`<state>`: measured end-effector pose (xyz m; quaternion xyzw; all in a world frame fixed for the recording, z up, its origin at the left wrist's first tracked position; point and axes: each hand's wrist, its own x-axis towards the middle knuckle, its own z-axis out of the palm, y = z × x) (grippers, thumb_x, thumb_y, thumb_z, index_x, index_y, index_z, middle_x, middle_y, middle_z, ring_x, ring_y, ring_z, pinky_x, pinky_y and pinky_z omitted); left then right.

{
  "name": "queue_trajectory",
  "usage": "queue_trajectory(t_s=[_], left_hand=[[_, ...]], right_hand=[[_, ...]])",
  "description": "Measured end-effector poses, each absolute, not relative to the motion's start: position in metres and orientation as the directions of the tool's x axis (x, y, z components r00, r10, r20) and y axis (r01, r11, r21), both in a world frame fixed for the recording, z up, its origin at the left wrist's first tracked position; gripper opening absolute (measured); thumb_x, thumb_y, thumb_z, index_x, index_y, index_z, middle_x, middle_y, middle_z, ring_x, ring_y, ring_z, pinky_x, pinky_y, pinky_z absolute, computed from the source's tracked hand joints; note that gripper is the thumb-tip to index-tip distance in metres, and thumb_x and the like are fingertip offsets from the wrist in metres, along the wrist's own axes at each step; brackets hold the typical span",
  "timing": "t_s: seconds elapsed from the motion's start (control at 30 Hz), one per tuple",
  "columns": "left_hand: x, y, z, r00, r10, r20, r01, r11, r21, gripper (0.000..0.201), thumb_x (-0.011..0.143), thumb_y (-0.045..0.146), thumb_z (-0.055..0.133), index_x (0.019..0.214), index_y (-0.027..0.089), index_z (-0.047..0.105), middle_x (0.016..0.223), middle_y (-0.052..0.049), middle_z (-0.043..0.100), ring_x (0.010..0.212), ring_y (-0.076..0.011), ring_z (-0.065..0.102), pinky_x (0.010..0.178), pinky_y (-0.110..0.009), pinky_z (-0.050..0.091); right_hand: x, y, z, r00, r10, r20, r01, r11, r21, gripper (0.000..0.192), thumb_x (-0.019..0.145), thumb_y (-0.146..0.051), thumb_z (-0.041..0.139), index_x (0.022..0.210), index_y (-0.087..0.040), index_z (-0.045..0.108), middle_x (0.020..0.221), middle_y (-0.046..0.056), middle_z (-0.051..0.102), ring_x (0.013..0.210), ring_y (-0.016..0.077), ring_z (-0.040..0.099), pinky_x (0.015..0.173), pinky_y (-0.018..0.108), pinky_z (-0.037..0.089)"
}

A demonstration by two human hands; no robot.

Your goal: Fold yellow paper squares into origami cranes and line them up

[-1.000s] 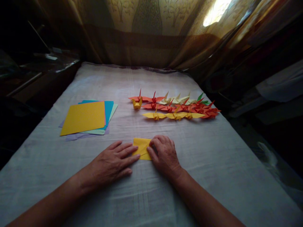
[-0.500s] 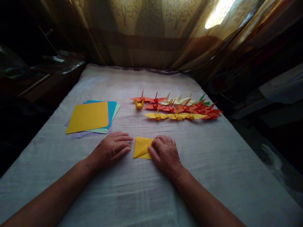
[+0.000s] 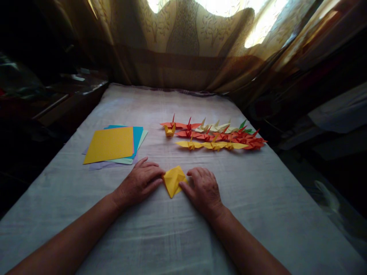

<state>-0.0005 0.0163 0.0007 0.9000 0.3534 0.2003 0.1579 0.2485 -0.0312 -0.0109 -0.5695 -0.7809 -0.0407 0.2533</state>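
Observation:
A small folded piece of yellow origami paper [image 3: 173, 181] lies on the white cloth between my hands, turned so that one corner points toward me. My left hand [image 3: 141, 181] holds its left corner between thumb and forefinger. On the other side, my right hand [image 3: 204, 189] has its thumb on the right edge of the paper, with the curled fingers just beyond the corner. The undersides of both hands are hidden.
Coloured paper sheets [image 3: 110, 145], yellow on top, lie stacked at the left. Several folded paper cranes in red [image 3: 205, 136], yellow [image 3: 215, 145] and cream stand in rows at the back right. A small yellow folded piece [image 3: 169, 131] sits beside them. A curtain [image 3: 183, 65] hangs behind.
The yellow paper has turned from a flat rectangle to a diamond-like shape with a corner toward me. My left hand has moved right and now touches it. The view has tilted up slightly.

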Motion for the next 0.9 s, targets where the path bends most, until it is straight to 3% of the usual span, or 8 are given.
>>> queue_trajectory(t_s=[0.1, 0.23, 0.37, 0.47, 0.63, 0.77, 0.9], left_hand=[[0.001, 0.016, 0.003, 0.677, 0.689, 0.258, 0.553, -0.708, 0.439, 0.019, 0.097, 0.029, 0.051, 0.105, 0.023, 0.067, 0.099, -0.004, 0.072, 0.100, -0.0190, 0.065, 0.113, -0.048, 0.029], [0.003, 0.014, 0.002, 0.715, 0.613, 0.337, 0.504, -0.785, 0.360, 0.022, 0.099, 0.027, 0.049, 0.106, 0.025, 0.070, 0.094, -0.004, 0.072, 0.092, -0.0176, 0.065, 0.110, -0.046, 0.034], [0.004, 0.011, -0.001, 0.736, 0.552, 0.393, 0.476, -0.834, 0.280, 0.020, 0.098, 0.027, 0.053, 0.096, 0.023, 0.072, 0.088, -0.002, 0.072, 0.084, -0.0163, 0.065, 0.107, -0.045, 0.038], [0.007, 0.006, -0.001, 0.740, 0.516, 0.431, 0.448, -0.856, 0.256, 0.018, 0.097, 0.026, 0.055, 0.092, 0.023, 0.072, 0.083, -0.001, 0.072, 0.080, -0.0149, 0.065, 0.105, -0.042, 0.041], [0.012, -0.002, 0.003, 0.725, 0.505, 0.468, 0.415, -0.863, 0.288, 0.016, 0.096, 0.026, 0.055, 0.093, 0.021, 0.070, 0.077, -0.001, 0.072, 0.073, -0.0133, 0.066, 0.101, -0.039, 0.045], [0.010, 0.000, 0.006, 0.666, 0.543, 0.512, 0.477, -0.837, 0.267, 0.017, 0.096, 0.026, 0.055, 0.102, 0.020, 0.069, 0.083, -0.004, 0.073, 0.078, -0.0162, 0.067, 0.092, -0.037, 0.051], [0.004, 0.005, 0.002, 0.673, 0.560, 0.483, 0.516, -0.823, 0.236, 0.020, 0.094, 0.026, 0.056, 0.109, 0.022, 0.070, 0.106, -0.007, 0.074, 0.101, -0.0221, 0.065, 0.093, -0.040, 0.050]], right_hand=[[0.250, -0.027, -0.013, -0.276, 0.846, 0.456, 0.896, 0.398, -0.196, 0.013, 0.092, -0.026, 0.060, 0.080, -0.021, 0.059, 0.075, 0.003, 0.065, 0.074, 0.0195, 0.057, 0.071, 0.031, 0.037], [0.246, -0.029, -0.009, -0.402, 0.790, 0.464, 0.841, 0.519, -0.155, 0.011, 0.092, -0.015, 0.058, 0.086, -0.022, 0.065, 0.084, 0.003, 0.072, 0.076, 0.0181, 0.061, 0.072, 0.030, 0.040], [0.239, -0.041, -0.001, -0.443, 0.822, 0.359, 0.827, 0.529, -0.189, 0.009, 0.092, -0.026, 0.061, 0.097, -0.021, 0.067, 0.104, 0.008, 0.073, 0.088, 0.0224, 0.064, 0.079, 0.035, 0.047], [0.235, -0.047, 0.001, -0.462, 0.828, 0.319, 0.813, 0.539, -0.221, 0.030, 0.085, -0.040, 0.072, 0.106, -0.019, 0.067, 0.119, 0.013, 0.069, 0.101, 0.0288, 0.063, 0.085, 0.042, 0.052], [0.240, -0.041, -0.003, -0.538, 0.755, 0.375, 0.725, 0.642, -0.251, 0.015, 0.090, -0.024, 0.065, 0.105, -0.021, 0.068, 0.117, 0.011, 0.069, 0.105, 0.0243, 0.064, 0.093, 0.040, 0.055], [0.248, -0.034, -0.006, -0.570, 0.683, 0.458, 0.672, 0.707, -0.220, 0.016, 0.095, -0.016, 0.056, 0.102, -0.018, 0.069, 0.110, 0.011, 0.072, 0.102, 0.0218, 0.066, 0.092, 0.037, 0.056], [0.252, -0.031, -0.008, -0.576, 0.668, 0.471, 0.646, 0.725, -0.237, 0.020, 0.096, -0.014, 0.053, 0.105, -0.019, 0.070, 0.110, 0.009, 0.072, 0.105, 0.0202, 0.066, 0.094, 0.036, 0.056]])
